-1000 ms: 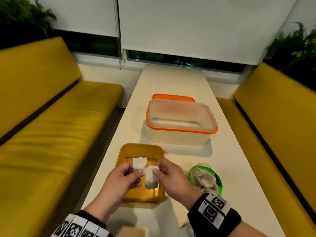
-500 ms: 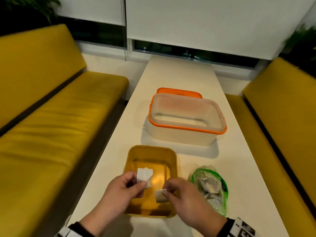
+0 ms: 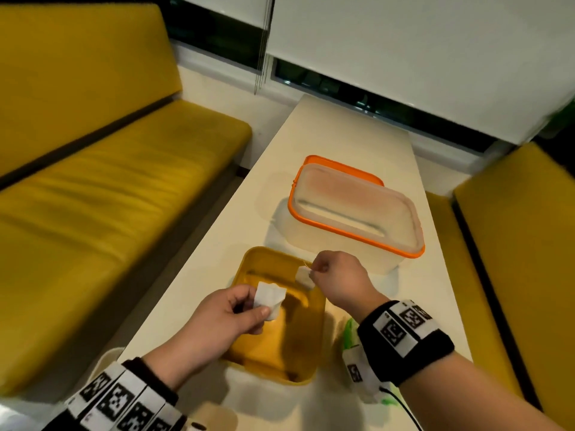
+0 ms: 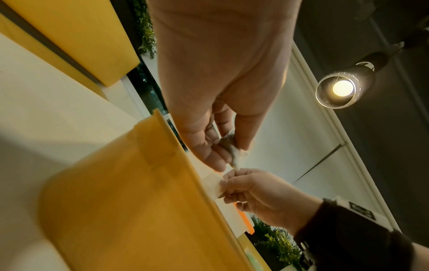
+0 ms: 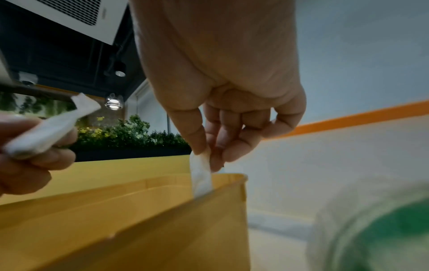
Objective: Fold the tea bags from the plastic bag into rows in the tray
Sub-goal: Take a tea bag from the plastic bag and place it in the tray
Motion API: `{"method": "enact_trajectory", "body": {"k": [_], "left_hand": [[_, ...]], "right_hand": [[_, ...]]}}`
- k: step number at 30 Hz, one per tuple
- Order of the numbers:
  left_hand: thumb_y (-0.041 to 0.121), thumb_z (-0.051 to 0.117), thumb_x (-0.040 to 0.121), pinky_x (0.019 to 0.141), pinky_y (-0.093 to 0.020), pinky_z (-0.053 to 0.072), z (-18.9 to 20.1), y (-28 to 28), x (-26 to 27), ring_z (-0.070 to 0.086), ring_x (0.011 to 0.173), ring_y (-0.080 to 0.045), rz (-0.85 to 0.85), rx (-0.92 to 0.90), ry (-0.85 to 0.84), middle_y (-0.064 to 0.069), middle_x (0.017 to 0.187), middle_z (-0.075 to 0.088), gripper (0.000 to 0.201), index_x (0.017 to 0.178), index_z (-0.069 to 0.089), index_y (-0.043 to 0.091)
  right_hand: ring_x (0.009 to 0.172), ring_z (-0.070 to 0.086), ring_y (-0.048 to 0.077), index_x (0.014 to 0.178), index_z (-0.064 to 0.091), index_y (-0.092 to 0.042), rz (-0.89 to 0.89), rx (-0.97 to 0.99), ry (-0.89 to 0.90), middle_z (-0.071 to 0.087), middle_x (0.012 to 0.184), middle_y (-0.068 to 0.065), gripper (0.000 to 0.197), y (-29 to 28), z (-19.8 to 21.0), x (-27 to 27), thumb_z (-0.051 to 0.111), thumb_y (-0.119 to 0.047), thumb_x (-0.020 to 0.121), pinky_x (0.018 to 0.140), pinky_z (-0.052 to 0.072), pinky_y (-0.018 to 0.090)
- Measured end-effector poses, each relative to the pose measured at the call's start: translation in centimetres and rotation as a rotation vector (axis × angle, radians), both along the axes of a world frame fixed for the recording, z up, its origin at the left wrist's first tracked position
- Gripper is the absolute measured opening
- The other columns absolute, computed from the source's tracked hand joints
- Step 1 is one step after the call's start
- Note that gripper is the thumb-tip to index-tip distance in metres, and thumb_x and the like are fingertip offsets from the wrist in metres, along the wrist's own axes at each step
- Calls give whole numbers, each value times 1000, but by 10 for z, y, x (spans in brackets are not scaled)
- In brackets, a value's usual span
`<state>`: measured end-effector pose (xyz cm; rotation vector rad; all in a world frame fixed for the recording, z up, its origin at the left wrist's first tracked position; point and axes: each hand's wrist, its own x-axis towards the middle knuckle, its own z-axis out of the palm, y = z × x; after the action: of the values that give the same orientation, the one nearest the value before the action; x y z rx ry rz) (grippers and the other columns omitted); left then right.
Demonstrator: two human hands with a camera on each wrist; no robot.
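A yellow tray [image 3: 273, 346] lies on the white table near me. My left hand [image 3: 258, 303] pinches a flat white tea bag [image 3: 269, 298] above the tray's near left part. My right hand [image 3: 312, 272] pinches a smaller tea bag [image 3: 303, 276] over the tray's far right corner. In the right wrist view that tea bag [image 5: 202, 176] hangs from the fingertips, its lower end just behind the tray's rim [image 5: 232, 178]. The plastic bag [image 3: 350, 334] with a green zip lies right of the tray, mostly hidden under my right wrist.
A translucent box with an orange rim [image 3: 357, 219] stands beyond the tray, with an orange lid [image 3: 342, 166] behind it. Yellow benches [image 3: 124, 197] run along both long sides of the narrow table. A wall with window blinds ends the table.
My hands have drawn apart. The right hand has carried its tea bag from beside the left hand to the tray's far right corner. The left hand still holds its tea bag.
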<state>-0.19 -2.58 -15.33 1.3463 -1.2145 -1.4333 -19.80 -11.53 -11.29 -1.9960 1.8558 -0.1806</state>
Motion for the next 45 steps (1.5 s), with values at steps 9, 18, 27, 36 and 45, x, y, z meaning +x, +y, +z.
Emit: {"method": "enact_trajectory", "body": {"k": [9, 18, 27, 36, 45], "left_hand": [[15, 69, 83, 79, -39, 56, -2, -3, 6, 66, 71, -19, -55, 18, -30, -15, 73, 62, 36, 93, 53, -16], [10, 68, 83, 73, -29, 58, -2, -8, 8, 64, 68, -16, -70, 44, -3, -9, 68, 60, 34, 86, 48, -17], [9, 67, 84, 65, -19, 53, -1, -10, 12, 64, 65, -12, -77, 53, 19, -12, 70, 60, 35, 89, 48, -20], [9, 66, 85, 65, -19, 54, -1, -11, 11, 64, 66, -11, -81, 60, 30, -12, 73, 59, 35, 93, 49, -20], [11, 67, 84, 75, -31, 56, -2, -11, 10, 65, 67, -13, -81, 48, 12, -12, 72, 60, 35, 92, 50, -18]], "right_hand": [[101, 50, 23, 88, 71, -33, -36, -32, 198, 53, 93, -6, 19, -8, -17, 5, 53, -32, 89, 83, 34, 39], [100, 47, 24, 97, 69, -30, 61, -53, 420, 55, 100, -1, 27, -9, -20, 12, 45, -22, 89, 82, 29, 40], [98, 51, 21, 84, 68, -31, -67, -3, 300, 61, 92, -6, 23, -16, -17, 11, 47, -21, 86, 84, 30, 40], [98, 48, 26, 99, 63, -20, 151, -198, 630, 57, 97, 1, 28, -6, -30, 14, 42, -9, 84, 83, 29, 41], [104, 46, 26, 111, 55, -21, 258, -263, 534, 58, 105, 1, 34, -1, -28, 12, 41, -7, 83, 89, 27, 42]]}}
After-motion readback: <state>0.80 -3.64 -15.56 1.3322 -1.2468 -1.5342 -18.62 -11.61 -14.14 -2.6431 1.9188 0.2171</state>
